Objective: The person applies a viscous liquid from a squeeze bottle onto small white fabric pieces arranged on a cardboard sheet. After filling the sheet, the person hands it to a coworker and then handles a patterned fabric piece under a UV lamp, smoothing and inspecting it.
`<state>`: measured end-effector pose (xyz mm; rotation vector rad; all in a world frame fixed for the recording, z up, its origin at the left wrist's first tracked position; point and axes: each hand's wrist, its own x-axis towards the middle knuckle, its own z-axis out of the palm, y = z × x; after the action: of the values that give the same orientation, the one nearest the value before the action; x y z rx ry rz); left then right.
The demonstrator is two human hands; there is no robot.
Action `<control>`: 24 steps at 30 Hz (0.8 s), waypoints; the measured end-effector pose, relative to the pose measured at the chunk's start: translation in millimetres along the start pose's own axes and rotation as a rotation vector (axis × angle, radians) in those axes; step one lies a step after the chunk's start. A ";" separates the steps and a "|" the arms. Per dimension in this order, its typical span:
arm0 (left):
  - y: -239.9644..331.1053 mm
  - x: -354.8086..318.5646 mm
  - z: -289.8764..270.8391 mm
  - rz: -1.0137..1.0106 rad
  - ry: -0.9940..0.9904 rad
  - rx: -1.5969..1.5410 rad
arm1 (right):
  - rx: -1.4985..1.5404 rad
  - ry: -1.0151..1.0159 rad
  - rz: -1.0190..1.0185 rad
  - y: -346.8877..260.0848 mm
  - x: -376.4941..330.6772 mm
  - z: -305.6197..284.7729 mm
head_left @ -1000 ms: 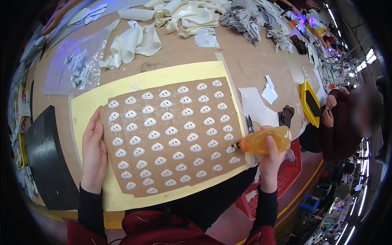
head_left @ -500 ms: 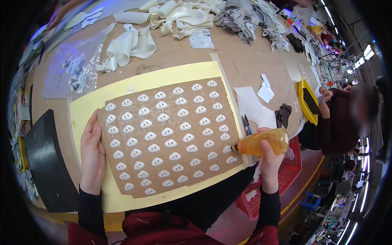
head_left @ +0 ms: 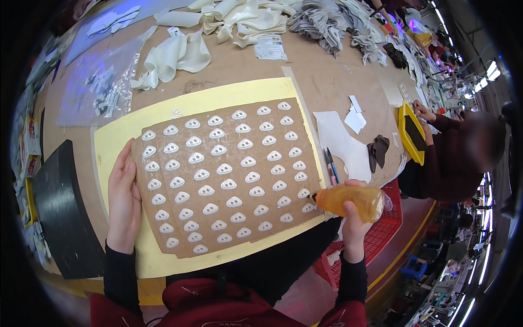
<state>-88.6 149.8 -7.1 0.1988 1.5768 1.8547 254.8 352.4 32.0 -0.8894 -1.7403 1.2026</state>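
My left hand (head_left: 125, 199) grips the left edge of a brown cardboard sheet (head_left: 163, 204), thumb on top. Rows of small white rounded-triangle pieces (head_left: 234, 201), each with two holes, cover the sheet. It lies over a larger yellow sheet (head_left: 218, 97) on the table. My right hand (head_left: 355, 222) is wrapped around a squeeze bottle (head_left: 348, 201) of amber liquid, tilted sideways. Its dark nozzle tip is at the white pieces near the sheet's lower right edge; whether it touches one I cannot tell.
Beyond lie cream fabric pieces (head_left: 177, 57), a clear plastic bag (head_left: 95, 95) and a grey fabric pile (head_left: 318, 27). A curved black board (head_left: 68, 212) is at left. Pens (head_left: 331, 165) and a white cut piece (head_left: 340, 139) lie right. A co-worker (head_left: 457, 155) handles a yellow frame (head_left: 409, 133); below is a red basket (head_left: 389, 223).
My right hand and the bottle have shifted slightly left and down, the nozzle staying by the lower right pieces. The co-worker's hands have moved a little at the yellow frame.
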 end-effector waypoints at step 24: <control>2.6 0.4 1.3 -0.035 -0.005 -0.059 | 0.088 0.266 0.032 32.2 -8.7 13.3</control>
<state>-89.3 151.0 -4.4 0.1481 1.5106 1.8700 249.5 349.3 -3.4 -0.9793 -1.4562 1.1167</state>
